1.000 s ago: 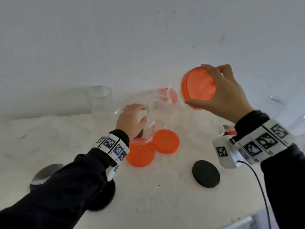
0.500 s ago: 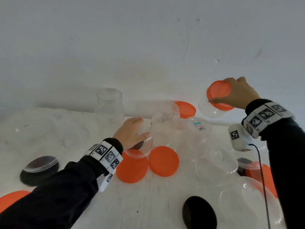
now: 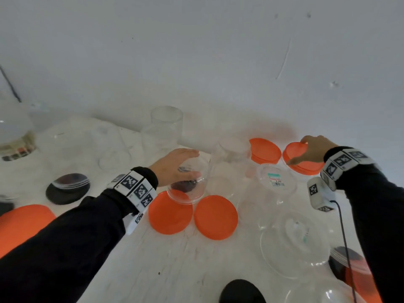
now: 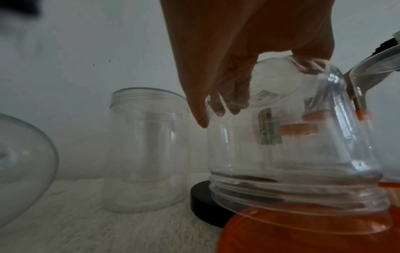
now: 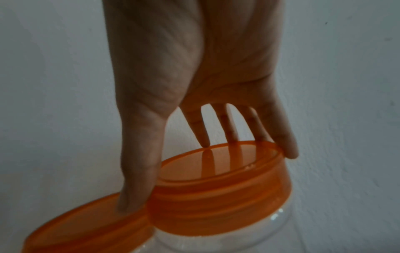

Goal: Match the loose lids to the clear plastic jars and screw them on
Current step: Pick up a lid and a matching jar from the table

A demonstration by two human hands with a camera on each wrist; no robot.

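Observation:
My left hand [image 3: 192,164] grips the base of a small clear jar [image 3: 190,189] from above. The jar is upside down and tilted, its threaded mouth resting partly on a loose orange lid [image 3: 170,215] and partly over a black lid [image 3: 181,185]. The left wrist view shows my left hand [image 4: 264,87] on the jar [image 4: 292,145], the orange lid [image 4: 303,231] and the black lid [image 4: 205,205]. My right hand [image 3: 299,153] holds the orange lid [image 3: 303,165] of another clear jar at the back right. In the right wrist view my right hand [image 5: 207,171] has its thumb and fingers across that lid [image 5: 216,196].
A second loose orange lid [image 3: 215,217] lies beside the first, and a third [image 3: 264,149] lies near the wall. A tall open jar [image 3: 166,127], a labelled jar [image 3: 276,178] and a large jar [image 3: 295,241] crowd the table. Black lids [image 3: 67,189] [image 3: 240,291] lie left and front.
My right hand has lowered the orange-lidded jar from mid-air to the table at the back right. My left hand has stayed on the upturned jar.

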